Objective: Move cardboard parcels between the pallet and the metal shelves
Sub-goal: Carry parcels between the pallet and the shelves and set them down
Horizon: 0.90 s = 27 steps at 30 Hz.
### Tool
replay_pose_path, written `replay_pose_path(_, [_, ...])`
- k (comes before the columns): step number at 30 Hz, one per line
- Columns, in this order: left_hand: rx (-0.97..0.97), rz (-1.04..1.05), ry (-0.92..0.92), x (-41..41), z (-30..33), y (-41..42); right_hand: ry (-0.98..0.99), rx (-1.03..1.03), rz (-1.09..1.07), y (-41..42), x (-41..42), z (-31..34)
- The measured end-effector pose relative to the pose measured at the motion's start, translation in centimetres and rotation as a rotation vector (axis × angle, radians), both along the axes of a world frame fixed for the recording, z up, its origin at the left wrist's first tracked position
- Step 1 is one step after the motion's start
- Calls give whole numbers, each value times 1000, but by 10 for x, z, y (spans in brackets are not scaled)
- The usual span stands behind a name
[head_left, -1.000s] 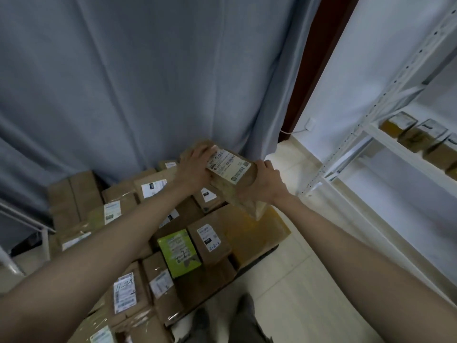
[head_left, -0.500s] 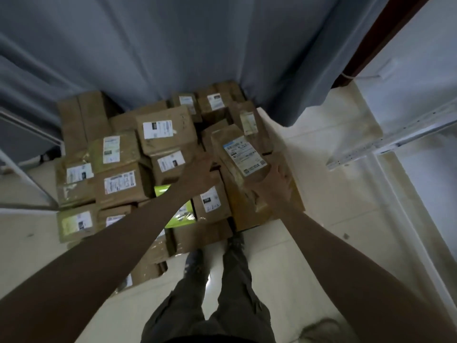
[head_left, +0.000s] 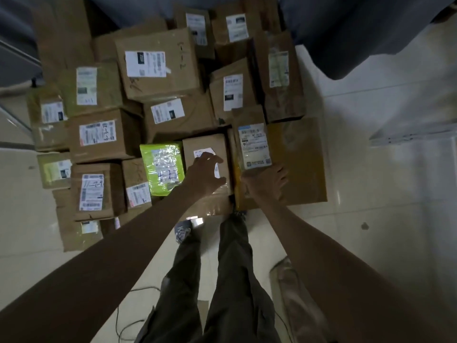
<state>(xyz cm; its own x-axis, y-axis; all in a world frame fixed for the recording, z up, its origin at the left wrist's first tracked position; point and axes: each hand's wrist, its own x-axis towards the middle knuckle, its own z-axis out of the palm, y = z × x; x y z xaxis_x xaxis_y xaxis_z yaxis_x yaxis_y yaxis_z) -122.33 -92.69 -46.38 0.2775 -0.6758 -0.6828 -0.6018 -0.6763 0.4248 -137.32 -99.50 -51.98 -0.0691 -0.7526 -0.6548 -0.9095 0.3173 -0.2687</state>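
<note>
Parcels covered the pallet in a tight, uneven heap, and the head view looked almost straight down on them. The right hand (head_left: 265,186) gripped the near end of a long labelled parcel (head_left: 252,144), fingers curled under its lower edge, probably because so narrow a box is steadied best from its end while it is settled among the others. That parcel lay just right of the small box (head_left: 206,154), resting partly on a wide flat carton (head_left: 299,159). The left hand (head_left: 205,174) hovered over the small box with fingers spread and thumb apart, holding nothing, seemingly poised to take it next; whether its fingertips touched the label could not be told. A green packet (head_left: 162,167) sat just left of that box. Compared with half a second earlier, the long parcel had come down flatter beside the small box, the left hand had let go and opened, and the camera had tipped further downward, losing the shelf at right.
</note>
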Motion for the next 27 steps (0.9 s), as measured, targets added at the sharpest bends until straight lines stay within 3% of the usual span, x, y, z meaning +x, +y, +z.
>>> replay_pose_path(4, [21,13,8,-11,-21,-1,-2,27,22,4,-5,-23])
replay_pose_path(21, [63,103,41,-21,-57,14,-360,140,-219,-16,-53,-72])
replay_pose_path(27, [79,87,47,-23,-69,23,-327,142,-152,-23,-57,-86])
